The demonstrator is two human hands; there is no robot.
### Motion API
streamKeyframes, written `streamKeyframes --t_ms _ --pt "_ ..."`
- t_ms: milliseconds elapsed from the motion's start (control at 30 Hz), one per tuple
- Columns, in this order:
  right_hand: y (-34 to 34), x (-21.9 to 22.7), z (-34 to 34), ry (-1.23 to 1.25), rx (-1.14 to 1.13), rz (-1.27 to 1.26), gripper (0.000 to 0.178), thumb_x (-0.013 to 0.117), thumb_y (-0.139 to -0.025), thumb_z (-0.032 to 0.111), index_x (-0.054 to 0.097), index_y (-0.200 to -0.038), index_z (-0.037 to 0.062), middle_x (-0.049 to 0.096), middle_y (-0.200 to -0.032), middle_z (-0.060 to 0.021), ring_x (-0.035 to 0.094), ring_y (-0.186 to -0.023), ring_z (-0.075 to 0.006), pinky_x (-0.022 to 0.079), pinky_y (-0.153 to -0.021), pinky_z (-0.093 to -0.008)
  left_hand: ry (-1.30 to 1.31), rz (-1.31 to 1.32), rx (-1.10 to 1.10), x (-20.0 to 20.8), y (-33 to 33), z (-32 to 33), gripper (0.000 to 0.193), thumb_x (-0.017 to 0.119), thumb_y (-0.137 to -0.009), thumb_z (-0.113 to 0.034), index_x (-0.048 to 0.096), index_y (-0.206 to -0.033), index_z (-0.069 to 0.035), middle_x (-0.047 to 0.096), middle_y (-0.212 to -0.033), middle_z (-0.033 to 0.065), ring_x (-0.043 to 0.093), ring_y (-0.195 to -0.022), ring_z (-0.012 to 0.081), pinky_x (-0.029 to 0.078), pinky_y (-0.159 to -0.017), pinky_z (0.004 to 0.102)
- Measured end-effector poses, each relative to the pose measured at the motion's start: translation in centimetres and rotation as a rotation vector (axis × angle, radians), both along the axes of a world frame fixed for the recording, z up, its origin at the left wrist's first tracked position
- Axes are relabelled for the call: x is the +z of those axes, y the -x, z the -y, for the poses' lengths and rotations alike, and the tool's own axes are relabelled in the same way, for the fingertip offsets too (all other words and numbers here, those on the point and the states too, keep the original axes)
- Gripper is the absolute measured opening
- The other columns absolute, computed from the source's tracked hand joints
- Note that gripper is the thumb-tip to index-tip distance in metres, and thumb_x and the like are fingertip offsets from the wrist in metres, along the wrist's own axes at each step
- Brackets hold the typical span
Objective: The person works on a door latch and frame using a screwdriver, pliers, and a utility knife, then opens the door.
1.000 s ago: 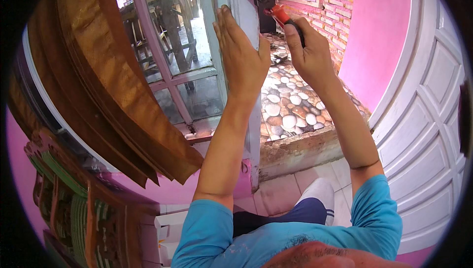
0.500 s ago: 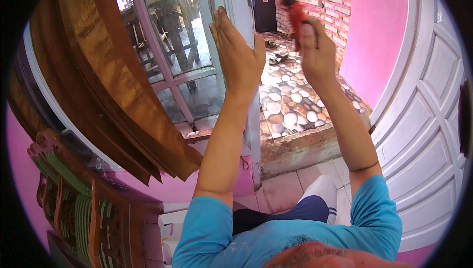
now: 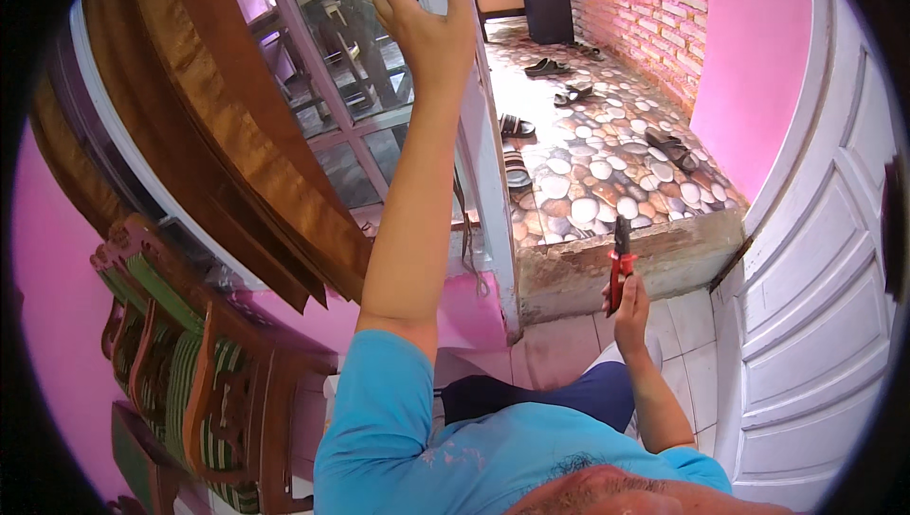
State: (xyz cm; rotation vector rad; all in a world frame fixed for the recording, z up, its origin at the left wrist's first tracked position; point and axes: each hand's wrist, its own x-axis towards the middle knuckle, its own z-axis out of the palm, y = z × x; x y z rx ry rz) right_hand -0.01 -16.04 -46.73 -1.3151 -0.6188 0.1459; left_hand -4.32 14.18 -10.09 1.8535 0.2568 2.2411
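High up, my left hand [image 3: 427,34] grips the pale, worn wooden frame post [image 3: 493,231] beside the window, its fingers bent on one side and its thumb on the other. What lies under those fingertips is hidden. Lower down and to the right, my right hand [image 3: 633,321] is closed around the red handles of a pair of pliers [image 3: 620,264]. Their dark jaws point up and away from me, in front of the raised doorstep. A thin cord [image 3: 467,240] dangles along the post below my left hand.
Brown curtains [image 3: 237,136] hang beside the window panes [image 3: 365,169]. At lower left stands a carved wooden chair [image 3: 190,354] with green stripes. A white panelled door [image 3: 806,325] is on the right. Sandals [image 3: 573,95] lie on the pebble-patterned floor [image 3: 607,169] beyond the concrete step [image 3: 626,254].
My right hand has come down with the pliers, from high up to below the step's edge. My left hand has moved higher, from flat against the post to gripping it. The view has shifted slightly.
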Motion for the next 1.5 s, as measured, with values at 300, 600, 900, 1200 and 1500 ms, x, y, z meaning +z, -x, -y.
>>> streamKeyframes --t_ms 300,600,900,1200,1500 --pt "-0.1 1.6 -1.8 -0.047 0.101 -0.084 0.032 0.04 -0.11 0.032 0.058 -0.115 0.0065 0.062 -0.078 -0.0009 0.053 -0.059 -0.0055 0.043 -0.051 -0.0228 -0.108 -0.015 -0.155 -0.7 -0.7 -0.1 0.053 0.053 -0.102 -0.038 0.045 -0.129 0.008 0.043 -0.121 0.0229 0.043 -0.116 0.0379 0.031 -0.104 0.052" --pt "-1.4 18.8 -8.5 -0.163 0.058 0.514 0.029 0.043 -0.107 0.023 0.06 -0.119 0.0021 0.063 -0.075 -0.0073 0.053 -0.062 -0.0116 0.043 -0.057 -0.0295 -0.09 -0.225 0.193 -8.6 0.7 3.2 0.081 0.062 -0.095 -0.03 0.019 -0.148 0.015 0.03 -0.148 0.034 0.027 -0.14 0.0479 0.018 -0.118 0.0563" --pt "-2.7 28.6 -13.5 -0.268 -0.085 0.858 0.03 0.053 -0.103 0.022 0.059 -0.123 0.0009 0.066 -0.087 -0.0171 0.065 -0.075 -0.0241 0.051 -0.07 -0.0345 -0.062 -0.216 0.191 -10.3 -0.6 3.0 0.081 0.061 -0.093 -0.019 0.015 -0.149 0.017 0.029 -0.151 0.0381 0.027 -0.144 0.0497 0.016 -0.122 0.0563" --pt "-2.9 31.0 -14.6 -0.005 -0.18 0.987 0.033 0.061 -0.098 0.026 0.06 -0.125 0.0064 0.069 -0.1 -0.0167 0.07 -0.083 -0.0302 0.054 -0.073 -0.038 -0.1 -0.205 0.206 -10.4 -0.8 2.9 0.078 0.058 -0.094 -0.017 0.015 -0.149 0.017 0.027 -0.152 0.0383 0.027 -0.144 0.0507 0.018 -0.122 0.0571" --pt "-3.0 30.9 -14.5 0.014 -0.312 1.01 0.035 0.058 -0.099 0.033 0.062 -0.121 0.0062 0.069 -0.1 -0.0159 0.069 -0.082 -0.035 0.054 -0.074 -0.0423 -0.098 -0.2 0.169 -10.3 -0.7 3.1 0.078 0.058 -0.094 -0.016 0.015 -0.15 0.016 0.028 -0.151 0.0387 0.026 -0.145 0.0509 0.017 -0.122 0.0576"
